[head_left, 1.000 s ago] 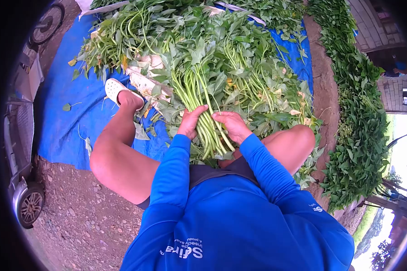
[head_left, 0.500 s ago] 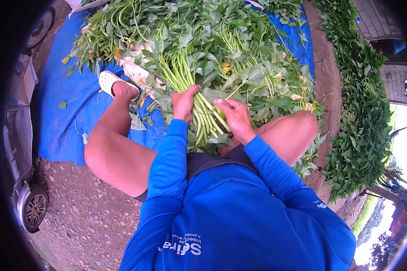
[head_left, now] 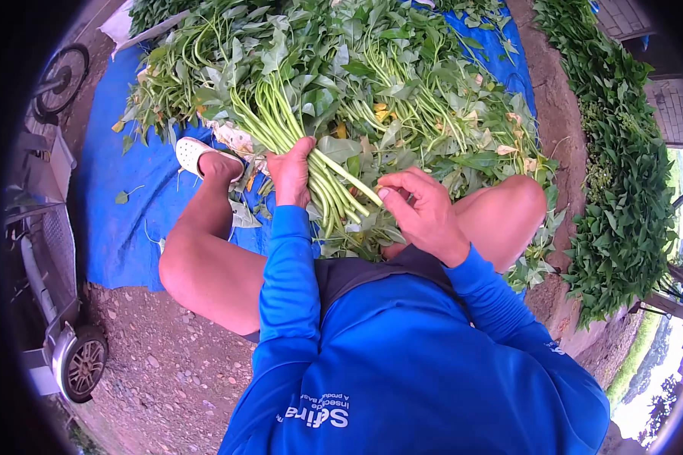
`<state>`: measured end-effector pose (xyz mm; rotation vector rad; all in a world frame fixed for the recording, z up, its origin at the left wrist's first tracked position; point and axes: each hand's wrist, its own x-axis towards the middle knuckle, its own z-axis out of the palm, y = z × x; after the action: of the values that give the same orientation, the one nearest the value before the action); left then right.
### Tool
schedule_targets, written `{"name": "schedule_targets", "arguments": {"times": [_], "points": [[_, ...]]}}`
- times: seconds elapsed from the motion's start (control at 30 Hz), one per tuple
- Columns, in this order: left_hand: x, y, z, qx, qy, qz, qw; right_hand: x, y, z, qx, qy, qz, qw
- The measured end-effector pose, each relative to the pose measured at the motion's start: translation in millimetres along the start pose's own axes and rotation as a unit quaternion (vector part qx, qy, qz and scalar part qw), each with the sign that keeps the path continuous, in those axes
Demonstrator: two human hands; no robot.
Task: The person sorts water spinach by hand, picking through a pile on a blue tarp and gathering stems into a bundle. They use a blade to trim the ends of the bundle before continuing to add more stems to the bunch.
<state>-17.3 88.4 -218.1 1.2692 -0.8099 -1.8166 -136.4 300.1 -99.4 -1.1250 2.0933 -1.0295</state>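
Note:
My left hand [head_left: 290, 173] is closed around a bunch of leafy greens [head_left: 281, 117], which look like water spinach. The bunch's long pale stems slant down to the right, with cut ends just above my lap and leaves spread toward the pile. Beside the stem ends, my right hand [head_left: 425, 212] has its thumb and forefinger pinched together near the tip of the longest stem. What sits between those fingertips, if anything, is too small to make out. A big heap of loose greens [head_left: 402, 68] lies beyond both hands, with some yellowed leaves in it.
The heap rests on a blue tarp [head_left: 121, 227] over gravelly ground [head_left: 167, 341]. My foot in a white clog [head_left: 193, 155] is on the tarp. More greens [head_left: 615, 189] are banked along the right. A wheeled vehicle [head_left: 83, 364] stands at left.
My right hand has moved off the stems, a little to the right and down. My left hand and the bunch have shifted slightly left, and the bunch tilts more.

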Motion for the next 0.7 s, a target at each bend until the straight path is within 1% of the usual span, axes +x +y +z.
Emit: {"name": "schedule_targets", "arguments": {"times": [0.03,0.07,0.13,0.2,0.3,0.4,0.47,0.53,0.57,0.63,0.67,0.7], "points": [[0,-1,2,-0.010,0.008,-0.014,1.000,17,-5,7,0.009,0.003,-0.053,0.999],[0,-4,1,0.007,-0.011,-0.005,1.000,31,-10,13,0.016,0.005,-0.101,0.995],[-20,12,6,0.027,-0.058,-0.003,0.998,80,-5,29,0.073,0.031,-0.066,0.995],[-30,12,9,0.038,-0.075,0.021,0.996,133,10,48,0.147,0.062,-0.040,0.986],[-38,13,13,0.058,-0.092,0.048,0.993,178,-7,45,0.118,0.092,0.014,0.989],[-38,9,10,0.078,-0.101,0.069,0.989,217,6,57,0.097,0.136,0.061,0.984],[-36,7,10,0.087,-0.112,0.089,0.986,234,18,62,0.156,0.107,0.047,0.981],[-37,10,11,0.085,-0.123,0.077,0.986,229,21,54,0.223,0.056,0.039,0.973],[-37,12,11,0.083,-0.128,0.073,0.986,226,27,52,0.255,0.079,0.018,0.964],[-36,13,11,0.081,-0.134,0.081,0.984,203,26,40,0.340,0.087,0.150,0.924],[-33,12,11,0.072,-0.139,0.069,0.985,194,24,34,0.380,0.092,0.216,0.895],[-33,12,9,0.065,-0.145,0.054,0.986,192,36,35,0.453,0.090,0.275,0.844]]}}
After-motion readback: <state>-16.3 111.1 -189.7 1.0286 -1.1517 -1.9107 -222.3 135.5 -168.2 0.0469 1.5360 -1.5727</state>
